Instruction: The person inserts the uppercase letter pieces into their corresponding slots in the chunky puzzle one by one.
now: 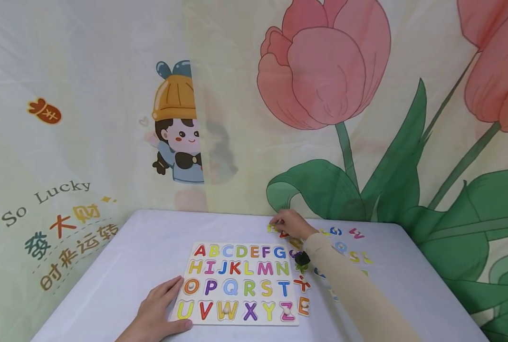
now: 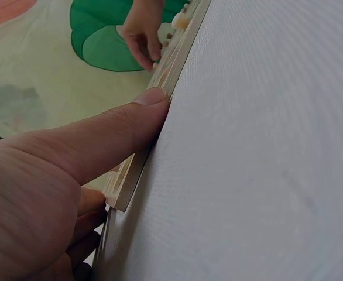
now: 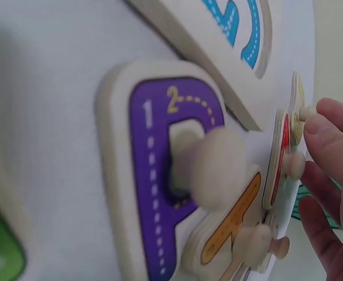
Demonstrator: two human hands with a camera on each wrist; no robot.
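Observation:
An alphabet puzzle board [image 1: 236, 323] lies on the white table with coloured letters A to Z. My left hand [image 1: 155, 311] rests at its near left corner, fingers along the left edge and thumb [image 2: 119, 132] against the near edge. Knobs stand on the orange O [image 1: 191, 286], yellow W [image 1: 226, 311] and pink Z [image 1: 287, 312]. Beyond the board's far right corner, my right hand [image 1: 292, 223] pinches the knob of a yellow letter piece [image 3: 297, 120] between thumb and forefinger. A red letter piece [image 3: 280, 158] is close beside it.
Loose knobbed letters lie right of the board: a purple letter P [image 3: 142, 146], a red X [image 1: 302, 283] and an orange E [image 1: 303, 306]. Farther right are several others, among them a pink letter [image 1: 356, 233]. A printed curtain [image 1: 232, 199] hangs behind the table.

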